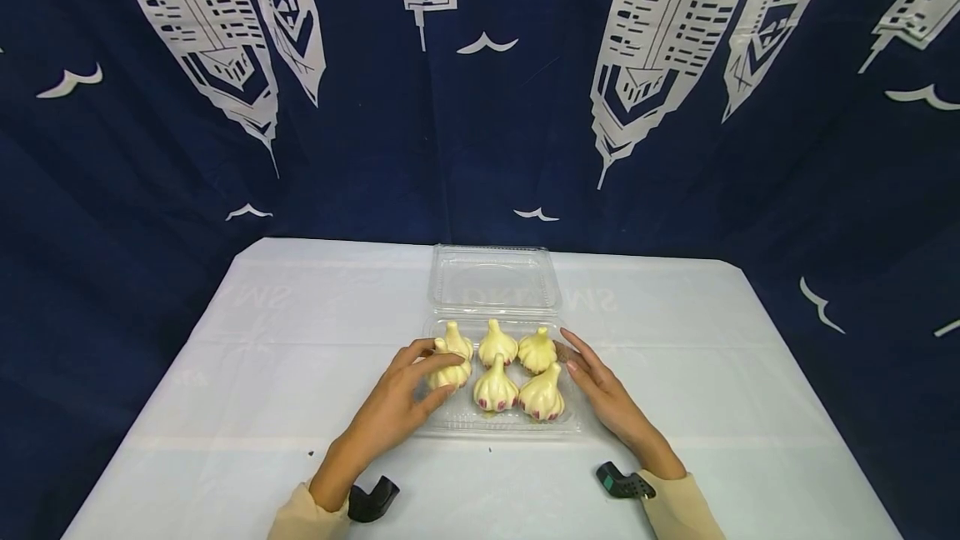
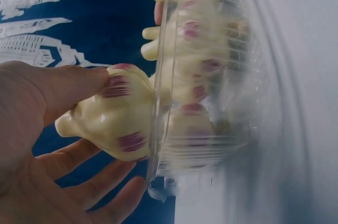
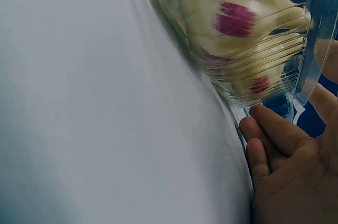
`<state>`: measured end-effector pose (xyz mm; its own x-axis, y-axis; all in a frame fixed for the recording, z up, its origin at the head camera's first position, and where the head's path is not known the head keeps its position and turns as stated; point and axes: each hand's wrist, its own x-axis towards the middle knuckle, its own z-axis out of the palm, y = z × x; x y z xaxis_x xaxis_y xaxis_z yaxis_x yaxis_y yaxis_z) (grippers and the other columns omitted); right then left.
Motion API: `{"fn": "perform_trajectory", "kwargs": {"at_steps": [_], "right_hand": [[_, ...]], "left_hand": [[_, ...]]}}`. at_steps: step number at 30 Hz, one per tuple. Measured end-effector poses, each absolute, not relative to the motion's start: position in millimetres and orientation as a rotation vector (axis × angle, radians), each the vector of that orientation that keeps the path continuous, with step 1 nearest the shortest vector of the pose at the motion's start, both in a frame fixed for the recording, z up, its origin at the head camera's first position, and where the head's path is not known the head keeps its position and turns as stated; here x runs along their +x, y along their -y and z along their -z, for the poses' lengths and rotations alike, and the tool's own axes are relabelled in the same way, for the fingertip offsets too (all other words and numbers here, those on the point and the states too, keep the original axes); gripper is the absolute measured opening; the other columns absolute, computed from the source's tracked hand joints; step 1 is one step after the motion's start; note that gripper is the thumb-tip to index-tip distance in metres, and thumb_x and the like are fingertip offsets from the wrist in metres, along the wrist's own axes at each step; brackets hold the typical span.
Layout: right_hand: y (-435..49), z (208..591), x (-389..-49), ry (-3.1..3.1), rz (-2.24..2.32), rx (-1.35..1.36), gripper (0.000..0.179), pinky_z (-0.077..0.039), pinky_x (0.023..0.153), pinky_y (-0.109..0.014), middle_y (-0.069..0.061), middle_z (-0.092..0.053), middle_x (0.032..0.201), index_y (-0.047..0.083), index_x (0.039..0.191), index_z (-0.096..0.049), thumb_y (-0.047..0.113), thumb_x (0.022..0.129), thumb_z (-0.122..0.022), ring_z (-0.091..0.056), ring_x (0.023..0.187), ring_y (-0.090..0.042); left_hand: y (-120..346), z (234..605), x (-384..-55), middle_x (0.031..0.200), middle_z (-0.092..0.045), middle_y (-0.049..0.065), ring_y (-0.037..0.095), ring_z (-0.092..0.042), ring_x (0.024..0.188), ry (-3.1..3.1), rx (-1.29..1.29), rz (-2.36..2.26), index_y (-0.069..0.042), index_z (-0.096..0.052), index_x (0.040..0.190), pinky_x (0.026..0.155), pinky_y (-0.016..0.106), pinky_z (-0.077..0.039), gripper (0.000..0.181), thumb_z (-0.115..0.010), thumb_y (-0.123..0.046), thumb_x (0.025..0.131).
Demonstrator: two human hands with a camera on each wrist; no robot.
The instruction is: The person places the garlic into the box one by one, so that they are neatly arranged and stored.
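My left hand (image 1: pixel 392 404) pinches a cream garlic bulb (image 2: pixel 124 113) with purple streaks between thumb and fingers, at the front left of a clear plastic clamshell box (image 1: pixel 498 430). In the left wrist view this bulb is raised to the box rim and tilted, its stem toward the palm. Several more bulbs sit inside, among them a front middle bulb (image 1: pixel 495 392) and a front right bulb (image 1: pixel 542 398). Along the box's right side is my right hand (image 1: pixel 611 402), fingers extended. In the right wrist view its fingertips (image 3: pixel 259 113) are at the box wall; contact is unclear.
The box's transparent lid (image 1: pixel 495 277) lies folded back toward the table's far edge. A white cloth covers the table (image 1: pixel 300 373). Behind it hangs a dark blue curtain (image 1: pixel 480 148) with white buildings and birds. Black wrist devices (image 1: pixel 626 483) sit by both sleeves.
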<state>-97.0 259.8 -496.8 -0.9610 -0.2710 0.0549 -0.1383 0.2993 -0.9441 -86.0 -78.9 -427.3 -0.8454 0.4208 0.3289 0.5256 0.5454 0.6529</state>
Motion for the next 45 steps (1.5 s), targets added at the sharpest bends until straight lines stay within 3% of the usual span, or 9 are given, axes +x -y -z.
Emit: {"fn": "perform_trajectory", "kwargs": {"at_steps": [5,8,13,19,26,32,36,40,45], "right_hand": [[-258.3,496.0,-97.4,-2.426,1.754,-0.373,0.053,-0.024,0.114,-0.017,-0.02,-0.036,0.158,0.024,0.16,-0.022,0.025,0.11,-0.04,-0.029,0.148,-0.038],[-256.9,495.6,-97.6,-2.412,1.769,-0.383,0.053,-0.022,0.106,-0.006,-0.02,-0.036,0.158,0.025,0.16,-0.022,0.025,0.11,-0.04,-0.029,0.147,-0.037],[-255.2,496.2,-98.8,-2.405,1.772,-0.385,0.053,-0.022,0.106,-0.005,-0.019,-0.036,0.158,0.026,0.16,-0.022,0.025,0.11,-0.04,-0.028,0.147,-0.036],[-255.9,494.6,-101.2,-2.429,1.734,-0.397,0.053,-0.023,0.118,-0.028,-0.019,-0.036,0.158,0.025,0.16,-0.021,0.025,0.11,-0.039,-0.03,0.148,-0.036],[-258.4,491.3,-103.3,-2.411,1.746,-0.388,0.053,-0.023,0.104,-0.005,-0.021,-0.037,0.157,0.026,0.16,-0.023,0.026,0.11,-0.04,-0.03,0.147,-0.036],[-259.5,487.6,-104.1,-2.423,1.762,-0.405,0.055,-0.025,0.104,-0.004,-0.024,-0.035,0.157,0.022,0.16,-0.022,0.024,0.109,-0.042,-0.033,0.145,-0.04],[-259.6,483.6,-110.8,-2.472,1.769,-0.415,0.055,-0.03,0.102,-0.004,-0.024,-0.037,0.156,0.016,0.16,-0.023,0.022,0.109,-0.043,-0.044,0.139,-0.043],[-262.1,480.8,-122.8,-2.498,1.8,-0.364,0.056,-0.039,0.099,-0.008,-0.022,-0.04,0.156,0.012,0.159,-0.024,0.022,0.109,-0.044,-0.056,0.129,-0.028],[-263.9,482.5,-137.5,-2.459,1.848,-0.269,0.058,-0.047,0.094,-0.012,-0.019,-0.039,0.157,0.012,0.159,-0.025,0.028,0.108,-0.047,-0.058,0.122,-0.009]], "left_hand": [[76.5,431.9,-84.1,0.126,-0.06,0.004,0.019,-0.051,0.109,2.654,-0.806,1.074,-0.021,-0.071,0.123,0.088,0.041,-0.048,0.04,-0.081,-0.018,0.085],[75.1,435.1,-83.3,0.124,-0.061,0.006,0.02,-0.052,0.106,2.661,-0.815,0.998,-0.02,-0.071,0.122,0.083,0.041,-0.045,0.041,-0.082,-0.019,0.083],[72.9,438.9,-81.1,0.125,-0.063,0.007,0.025,-0.054,0.109,2.724,-0.837,0.854,-0.022,-0.072,0.12,0.083,0.047,-0.044,0.04,-0.083,-0.021,0.082],[71.4,440.3,-81.8,0.128,-0.062,0.008,0.029,-0.055,0.113,2.779,-0.845,0.74,-0.022,-0.071,0.12,0.087,0.054,-0.045,0.038,-0.082,-0.022,0.083],[72.0,436.6,-84.2,0.133,-0.057,0.008,0.029,-0.054,0.113,2.782,-0.864,0.711,-0.022,-0.072,0.119,0.082,0.046,-0.046,0.037,-0.081,-0.025,0.084],[76.8,430.7,-88.4,0.134,-0.056,0.007,0.029,-0.052,0.115,2.739,-0.884,0.798,-0.021,-0.073,0.121,0.085,0.043,-0.046,0.035,-0.079,-0.024,0.087],[83.8,426.5,-96.3,0.13,-0.059,0.007,0.028,-0.053,0.114,2.655,-0.881,0.896,-0.02,-0.072,0.12,0.089,0.045,-0.047,0.029,-0.075,-0.023,0.091],[94.3,425.4,-115.1,0.127,-0.06,0.005,0.026,-0.055,0.116,2.58,-0.794,1.131,-0.015,-0.07,0.121,0.094,0.047,-0.049,0.028,-0.072,-0.019,0.094],[107.3,434.1,-149.1,0.136,-0.057,0.01,0.036,-0.056,0.123,2.586,-0.572,1.482,-0.009,-0.064,0.131,0.095,0.051,-0.053,0.032,-0.063,-0.016,0.099]]}}
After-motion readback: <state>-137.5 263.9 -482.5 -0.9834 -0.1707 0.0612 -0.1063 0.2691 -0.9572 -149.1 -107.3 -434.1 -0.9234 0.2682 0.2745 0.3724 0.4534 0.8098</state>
